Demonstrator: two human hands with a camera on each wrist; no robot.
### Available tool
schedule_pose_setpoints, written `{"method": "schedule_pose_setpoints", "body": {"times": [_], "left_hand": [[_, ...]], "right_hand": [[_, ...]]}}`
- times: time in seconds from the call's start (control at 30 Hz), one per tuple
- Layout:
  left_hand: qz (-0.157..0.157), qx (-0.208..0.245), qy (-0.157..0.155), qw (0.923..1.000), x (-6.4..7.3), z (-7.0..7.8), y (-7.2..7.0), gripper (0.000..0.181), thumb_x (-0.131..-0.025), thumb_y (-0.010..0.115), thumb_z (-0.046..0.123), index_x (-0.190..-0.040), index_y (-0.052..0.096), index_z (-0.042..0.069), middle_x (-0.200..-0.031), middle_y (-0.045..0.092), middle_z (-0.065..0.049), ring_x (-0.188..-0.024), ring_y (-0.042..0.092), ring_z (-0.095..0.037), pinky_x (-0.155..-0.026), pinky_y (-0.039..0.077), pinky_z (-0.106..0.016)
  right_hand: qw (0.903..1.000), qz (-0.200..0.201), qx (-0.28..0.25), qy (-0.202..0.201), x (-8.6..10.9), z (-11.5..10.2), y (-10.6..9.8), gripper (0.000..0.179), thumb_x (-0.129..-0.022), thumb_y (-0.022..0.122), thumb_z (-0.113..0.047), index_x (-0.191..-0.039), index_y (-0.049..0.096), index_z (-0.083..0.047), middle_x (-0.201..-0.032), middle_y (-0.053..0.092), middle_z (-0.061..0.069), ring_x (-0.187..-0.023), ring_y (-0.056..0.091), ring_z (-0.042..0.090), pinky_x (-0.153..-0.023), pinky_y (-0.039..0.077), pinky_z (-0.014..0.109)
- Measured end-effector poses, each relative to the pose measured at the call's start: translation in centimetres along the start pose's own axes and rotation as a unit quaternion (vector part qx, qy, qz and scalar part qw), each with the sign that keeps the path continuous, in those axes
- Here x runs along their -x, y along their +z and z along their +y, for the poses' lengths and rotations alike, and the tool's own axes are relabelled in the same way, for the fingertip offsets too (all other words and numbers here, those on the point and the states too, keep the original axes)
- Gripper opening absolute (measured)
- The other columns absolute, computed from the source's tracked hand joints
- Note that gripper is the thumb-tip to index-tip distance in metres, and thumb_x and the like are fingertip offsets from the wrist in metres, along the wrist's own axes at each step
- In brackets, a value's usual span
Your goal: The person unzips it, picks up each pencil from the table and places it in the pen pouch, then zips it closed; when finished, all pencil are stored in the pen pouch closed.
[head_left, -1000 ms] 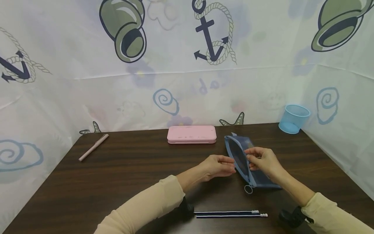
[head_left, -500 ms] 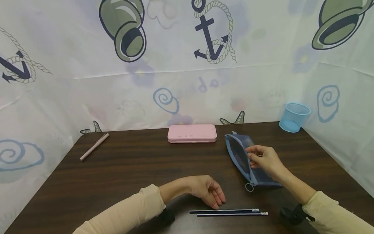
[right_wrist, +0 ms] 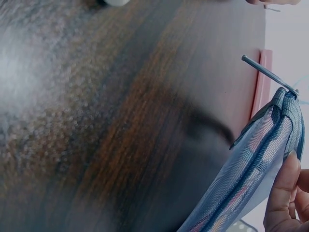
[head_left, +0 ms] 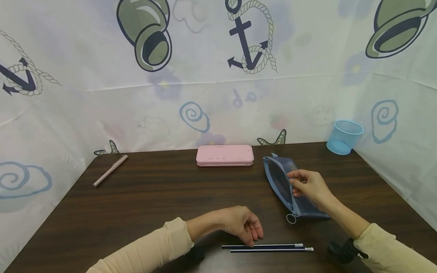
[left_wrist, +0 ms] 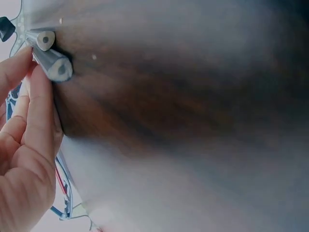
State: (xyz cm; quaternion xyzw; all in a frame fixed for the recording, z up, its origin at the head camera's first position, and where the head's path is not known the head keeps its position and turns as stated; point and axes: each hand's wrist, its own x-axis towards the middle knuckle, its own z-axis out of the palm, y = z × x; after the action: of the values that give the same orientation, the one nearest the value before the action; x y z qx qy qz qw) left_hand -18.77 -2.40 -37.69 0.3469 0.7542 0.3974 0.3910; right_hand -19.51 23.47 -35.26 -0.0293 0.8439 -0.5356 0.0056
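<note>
Two dark pencils with white erasers lie side by side near the front of the table: the far pencil [head_left: 278, 245] and the near pencil [head_left: 269, 250]. Over them is my left hand [head_left: 240, 223], thumb and fingertips at the far pencil, pinching it. Their blunt ends [left_wrist: 59, 70] face the left wrist camera. My right hand [head_left: 308, 185] pinches the edge of a blue mesh zip pouch [head_left: 308, 208], whose mouth gapes toward the left. A ring pull [head_left: 291, 218] hangs at the pouch's near corner. In the right wrist view, thumb and fingers grip the pouch edge [right_wrist: 294, 130].
A pink case [head_left: 224, 155] lies at the table's back middle. Toward the back left is a pale pink pen [head_left: 110, 170]. A light blue cup [head_left: 344, 138] stands in the back right corner. Patterned white cloth [head_left: 211, 49] walls the dark table [head_left: 153, 193].
My left hand has left the pouch's mouth, moving down and toward me to the pencils, where it has stayed for the last half second. My right hand keeps its hold on the pouch.
</note>
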Motion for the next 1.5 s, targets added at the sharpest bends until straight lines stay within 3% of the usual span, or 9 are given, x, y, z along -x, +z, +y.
{"method": "schedule_pose_setpoints", "body": {"times": [0.3,0.53,0.77,0.83,0.97,1.07,1.17,1.33,1.5], "left_hand": [[0.032,-0.119,0.016,0.9923,0.0,0.7,0.4,0.017,-0.073,0.074,-0.007,-0.083,0.069,0.006,-0.067,0.059,0.012,-0.061,0.055,0.004,-0.058,0.05,-0.012],[0.062,-0.23,0.027,0.9708,0.0,1.4,0.5,0.016,-0.072,0.075,-0.004,-0.079,0.07,0.011,-0.063,0.057,0.016,-0.06,0.052,0.009,-0.057,0.047,-0.008],[0.084,-0.298,0.029,0.9503,-0.3,1.6,0.6,0.016,-0.07,0.077,0.002,-0.074,0.069,0.015,-0.059,0.057,0.017,-0.057,0.049,0.01,-0.057,0.042,-0.006],[0.084,-0.302,0.024,0.9494,-0.2,1.6,0.4,0.016,-0.07,0.077,0.002,-0.073,0.068,0.016,-0.059,0.056,0.017,-0.056,0.048,0.009,-0.056,0.041,-0.007],[0.068,-0.241,0.009,0.9681,0.2,1.8,-0.8,0.014,-0.072,0.073,-0.001,-0.074,0.068,0.012,-0.06,0.056,0.014,-0.055,0.048,0.006,-0.052,0.043,-0.009],[0.045,-0.14,-0.019,0.9889,0.6,1.9,-2.5,0.011,-0.076,0.068,-0.004,-0.08,0.068,0.007,-0.065,0.06,0.008,-0.058,0.052,-0.001,-0.054,0.048,-0.015],[0.037,-0.046,-0.048,0.9971,0.6,1.7,-4.3,0.01,-0.08,0.064,-0.004,-0.086,0.067,0.003,-0.072,0.063,0.003,-0.064,0.055,-0.007,-0.06,0.054,-0.022],[0.076,0.074,-0.071,0.9918,-0.8,0.8,-6.2,0.016,-0.088,0.058,0.002,-0.101,0.065,-0.002,-0.084,0.067,-0.002,-0.072,0.058,-0.009,-0.067,0.056,-0.024],[0.148,0.22,-0.08,0.9609,-3.3,0.4,-6.3,0.027,-0.093,0.054,0.004,-0.119,0.058,-0.004,-0.102,0.069,-0.011,-0.077,0.062,-0.009,-0.064,0.054,-0.017]], "right_hand": [[1.0,0.001,-0.006,-0.001,0.0,0.2,0.0,0.028,-0.092,0.053,0.002,-0.116,0.054,0.015,-0.081,0.058,0.008,-0.061,0.059,0.008,-0.058,0.057,0.024],[1.0,0.002,-0.004,-0.002,0.1,0.0,-0.1,0.028,-0.092,0.053,0.002,-0.117,0.053,0.015,-0.081,0.058,0.008,-0.062,0.059,0.008,-0.059,0.057,0.025],[1.0,0.004,-0.007,-0.005,0.1,-0.1,-0.2,0.028,-0.092,0.053,0.002,-0.117,0.053,0.015,-0.082,0.058,0.008,-0.062,0.059,0.008,-0.059,0.057,0.025],[0.9999,0.003,-0.013,-0.002,0.1,0.0,-0.2,0.028,-0.092,0.053,0.002,-0.117,0.053,0.015,-0.081,0.058,0.007,-0.062,0.059,0.008,-0.059,0.057,0.024],[0.9997,-0.001,-0.023,0.0,0.2,0.1,-0.2,0.029,-0.092,0.054,0.003,-0.117,0.053,0.016,-0.08,0.058,0.005,-0.061,0.059,0.008,-0.059,0.057,0.025],[0.9999,0.004,-0.017,-0.002,0.1,0.1,-0.2,0.028,-0.092,0.054,0.002,-0.117,0.054,0.015,-0.08,0.058,0.006,-0.061,0.059,0.008,-0.058,0.057,0.025],[0.9999,0.008,-0.011,-0.004,0.2,0.1,-0.1,0.028,-0.092,0.054,0.002,-0.116,0.054,0.015,-0.081,0.059,0.006,-0.061,0.059,0.008,-0.058,0.057,0.026],[0.9999,0.003,-0.015,0.001,0.2,0.1,0.0,0.028,-0.092,0.054,0.002,-0.116,0.054,0.016,-0.081,0.058,0.005,-0.061,0.059,0.008,-0.058,0.057,0.025],[0.9997,0.002,-0.023,0.0,0.1,0.1,0.1,0.028,-0.091,0.055,0.002,-0.117,0.053,0.016,-0.08,0.057,0.004,-0.06,0.058,0.008,-0.058,0.057,0.024]]}}
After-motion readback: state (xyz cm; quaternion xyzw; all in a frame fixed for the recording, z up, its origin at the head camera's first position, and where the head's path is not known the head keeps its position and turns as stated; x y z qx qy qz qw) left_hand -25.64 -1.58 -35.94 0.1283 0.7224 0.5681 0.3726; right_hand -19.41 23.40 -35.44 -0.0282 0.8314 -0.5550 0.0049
